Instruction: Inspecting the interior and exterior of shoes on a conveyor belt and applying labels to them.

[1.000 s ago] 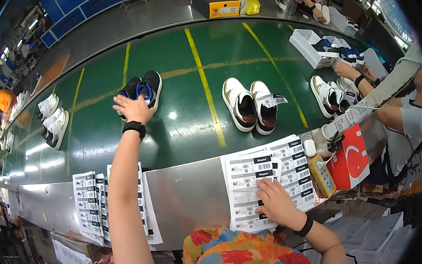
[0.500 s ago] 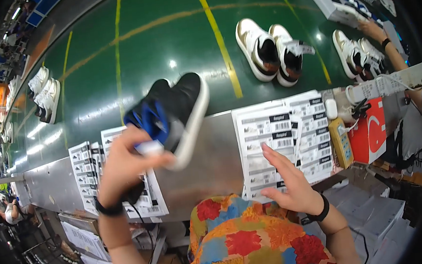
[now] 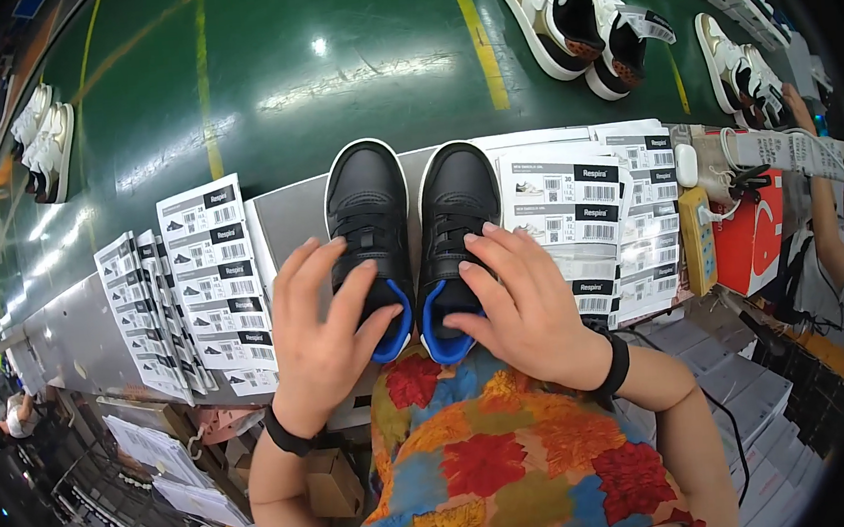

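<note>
A pair of black sneakers with blue lining stands side by side at the metal front edge, toes pointing away from me. My left hand (image 3: 327, 322) is over the left sneaker (image 3: 365, 178), its spread fingers at the laces and its thumb by the blue collar. Over the right sneaker (image 3: 459, 185) is my right hand (image 3: 526, 305), fingers apart near the laces, thumb at the shoe's opening. Neither hand is closed round a shoe. Label sheets (image 3: 217, 271) lie to the left, and more label sheets (image 3: 571, 220) lie to the right, partly under my right hand.
A green belt with yellow lines (image 3: 474, 28) runs beyond the ledge. White-and-tan sneakers (image 3: 551, 11) stand on it, others (image 3: 50, 145) at far left. A yellow power strip (image 3: 697, 239) and red box (image 3: 750, 245) sit at right, near another person's arm (image 3: 827, 228).
The black sneakers, tilted in my left hand before, now stand upright on the ledge. My right hand has moved from the label sheets to the right shoe. The view has shifted.
</note>
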The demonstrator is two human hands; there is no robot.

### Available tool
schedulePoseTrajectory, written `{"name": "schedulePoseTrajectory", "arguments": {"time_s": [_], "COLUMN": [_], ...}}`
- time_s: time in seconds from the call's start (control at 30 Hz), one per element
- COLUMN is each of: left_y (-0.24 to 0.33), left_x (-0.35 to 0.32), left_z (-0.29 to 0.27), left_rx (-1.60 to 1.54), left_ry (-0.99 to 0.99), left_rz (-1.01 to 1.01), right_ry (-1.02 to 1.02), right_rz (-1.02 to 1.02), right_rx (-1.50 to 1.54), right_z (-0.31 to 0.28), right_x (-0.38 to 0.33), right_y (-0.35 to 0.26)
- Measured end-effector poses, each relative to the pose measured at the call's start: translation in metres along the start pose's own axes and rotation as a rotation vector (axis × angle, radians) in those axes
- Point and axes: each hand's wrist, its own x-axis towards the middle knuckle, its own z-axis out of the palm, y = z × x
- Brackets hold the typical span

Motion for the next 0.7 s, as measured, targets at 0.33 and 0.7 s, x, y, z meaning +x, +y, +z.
{"name": "schedulePoseTrajectory", "arguments": {"time_s": [0.33, 0.7], "left_y": [-0.015, -0.003], "left_x": [0.045, 0.1], "left_z": [-0.004, -0.025], "left_rx": [-0.017, -0.428], "left_ry": [-0.031, -0.258], "left_rz": [0.49, 0.023], "right_ry": [0.086, -0.151], "right_rz": [-0.195, 0.305], "right_rx": [-0.173, 0.466], "right_z": [-0.01, -0.053], "right_x": [0.04, 0.104], "right_y": [0.007, 0.038]}}
